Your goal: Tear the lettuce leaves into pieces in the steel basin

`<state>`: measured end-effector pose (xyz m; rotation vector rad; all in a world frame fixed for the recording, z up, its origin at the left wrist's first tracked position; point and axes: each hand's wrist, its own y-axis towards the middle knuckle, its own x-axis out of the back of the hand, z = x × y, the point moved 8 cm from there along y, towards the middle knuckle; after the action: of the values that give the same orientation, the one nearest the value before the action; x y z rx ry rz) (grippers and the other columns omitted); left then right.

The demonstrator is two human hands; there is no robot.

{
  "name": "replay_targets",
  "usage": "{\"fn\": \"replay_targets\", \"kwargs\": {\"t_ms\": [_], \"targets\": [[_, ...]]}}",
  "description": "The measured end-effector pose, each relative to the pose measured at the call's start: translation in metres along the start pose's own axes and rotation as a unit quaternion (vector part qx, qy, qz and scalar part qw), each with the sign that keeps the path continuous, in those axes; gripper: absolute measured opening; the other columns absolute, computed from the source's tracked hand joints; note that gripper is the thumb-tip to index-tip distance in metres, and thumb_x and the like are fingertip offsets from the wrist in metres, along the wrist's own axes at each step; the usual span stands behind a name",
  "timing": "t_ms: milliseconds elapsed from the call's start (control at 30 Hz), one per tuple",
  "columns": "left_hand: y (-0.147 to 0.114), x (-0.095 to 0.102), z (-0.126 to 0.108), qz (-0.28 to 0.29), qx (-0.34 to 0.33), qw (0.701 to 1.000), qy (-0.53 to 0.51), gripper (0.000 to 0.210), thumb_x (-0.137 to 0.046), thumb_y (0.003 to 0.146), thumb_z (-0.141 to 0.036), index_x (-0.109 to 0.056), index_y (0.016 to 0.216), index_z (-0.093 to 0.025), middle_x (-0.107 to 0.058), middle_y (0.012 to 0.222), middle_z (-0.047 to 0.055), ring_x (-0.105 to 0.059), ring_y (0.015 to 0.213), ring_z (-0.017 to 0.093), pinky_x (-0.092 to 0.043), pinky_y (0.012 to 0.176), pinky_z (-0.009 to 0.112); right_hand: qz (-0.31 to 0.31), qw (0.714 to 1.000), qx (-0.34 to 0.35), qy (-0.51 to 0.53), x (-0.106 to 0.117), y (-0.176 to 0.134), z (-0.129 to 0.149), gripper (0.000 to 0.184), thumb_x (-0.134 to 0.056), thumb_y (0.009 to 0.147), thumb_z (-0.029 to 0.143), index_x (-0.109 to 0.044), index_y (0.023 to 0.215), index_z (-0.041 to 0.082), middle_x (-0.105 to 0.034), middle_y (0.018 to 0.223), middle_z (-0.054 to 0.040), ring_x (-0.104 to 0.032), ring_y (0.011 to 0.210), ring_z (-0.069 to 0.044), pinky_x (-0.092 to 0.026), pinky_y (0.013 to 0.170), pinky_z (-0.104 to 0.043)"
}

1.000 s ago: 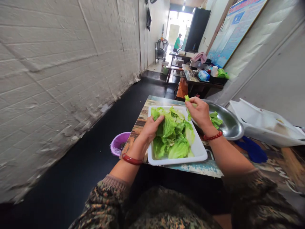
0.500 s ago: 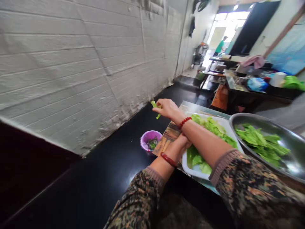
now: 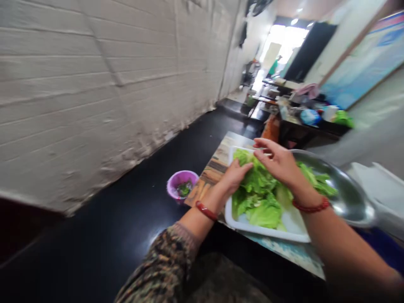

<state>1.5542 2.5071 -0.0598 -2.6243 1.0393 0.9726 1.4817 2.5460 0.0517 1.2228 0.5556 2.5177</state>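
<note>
Resting against the left side of a lettuce pile (image 3: pixel 263 206), the left hand (image 3: pixel 235 174) has its thumb laid over the leaves; its other fingers are partly hidden by the greens, so cannot tell whether they are clamped on a leaf. Right hand (image 3: pixel 279 164) is above the far right part of the pile, palm side toward the leaves, fingers loosely curved, thumb and fingertips apart, nothing visible between them; contact with the lettuce unclear. Lettuce is loose, bright green, heaped inside a white rectangular tray (image 3: pixel 268 236), bare tray bottom showing at near right. Tray sits on a wood-patterned table (image 3: pixel 208 179) with worn blue paint at the near edge. Red-brown bangle (image 3: pixel 205 210) on left wrist, red beaded bracelet (image 3: pixel 311 207) on right wrist, camouflage sleeve (image 3: pixel 167 256) on left arm. Stainless steel bowl (image 3: pixel 350 202) lies right of the tray, partly behind the right hand and wrist, with more green leaves (image 3: pixel 318 181) in it. White plastic container (image 3: pixel 378 185) beyond that, blurred. Purple bin (image 3: pixel 173 179) stands left of the table, on the dark floor (image 3: pixel 132 227), green scraps (image 3: pixel 184 188) inside. Pale brick-patterned wall (image 3: pixel 126 75) at left. Far back, near the bright doorway, a blurred person in green (image 3: pixel 274 66).
</note>
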Motion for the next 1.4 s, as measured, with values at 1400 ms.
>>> {"fn": "replay_targets", "kwargs": {"t_ms": [1400], "targets": [[0.008, 0.025, -0.029, -0.138, -0.125, 0.978, 0.095, 0.037, -0.071, 0.079, -0.039, -0.054, 0.106, -0.02, -0.064, 0.083, -0.001, -0.064, 0.067, 0.011, -0.048, 0.068, 0.025, 0.238, 0.951, 0.099, -0.17, -0.067, -0.066, -0.019, 0.024, -0.052, 0.085, 0.006, -0.068, 0.098, 0.019, -0.068, 0.109, -0.0071, -0.065, 0.09, -0.017, -0.046, 0.075, -0.025]]}}
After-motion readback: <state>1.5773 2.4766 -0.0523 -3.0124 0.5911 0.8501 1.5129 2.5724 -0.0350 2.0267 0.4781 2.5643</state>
